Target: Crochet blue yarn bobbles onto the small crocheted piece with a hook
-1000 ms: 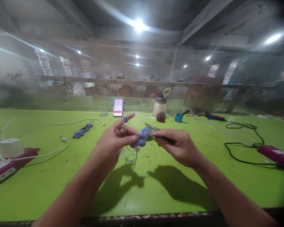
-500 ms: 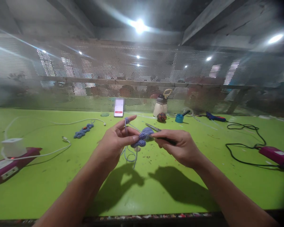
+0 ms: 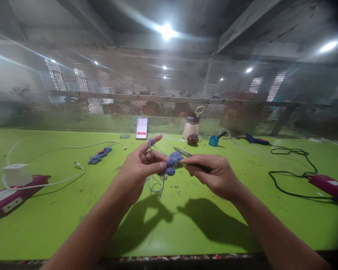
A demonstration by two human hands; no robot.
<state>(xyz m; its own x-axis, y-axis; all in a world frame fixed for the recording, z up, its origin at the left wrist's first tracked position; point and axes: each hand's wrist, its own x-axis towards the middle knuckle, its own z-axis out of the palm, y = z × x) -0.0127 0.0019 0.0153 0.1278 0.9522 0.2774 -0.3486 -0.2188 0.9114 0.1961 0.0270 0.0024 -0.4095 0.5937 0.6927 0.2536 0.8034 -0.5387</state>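
Observation:
Pinched between the thumb and fingers of my left hand [image 3: 142,161] is a small purple crochet piece [image 3: 169,171] with rounded, puffy lobes. Purple yarn [image 3: 151,142] wraps round the raised left index finger and runs down to the work; a loose strand loops below. My right hand [image 3: 211,170] grips a crochet hook [image 3: 198,166] by its dark handle, its tip at the piece. A rounded purple yarn mass [image 3: 177,156] shows just behind; whether it joins the piece I cannot tell. Metal scissors [image 3: 181,151] lie partly hidden beyond the right hand.
A finished-looking blue crochet strip [image 3: 100,155] lies at left, near white cables and a magenta power strip [image 3: 19,191]. At the back stand a phone [image 3: 141,128], a bottle [image 3: 191,126], a dark yarn ball [image 3: 192,140] and a blue pot [image 3: 213,141]. A glue gun [image 3: 256,140] lies right.
My left hand and the crochet piece have shifted very slightly right, closer to the hook. The right hand stays almost where it was, still gripping the hook.

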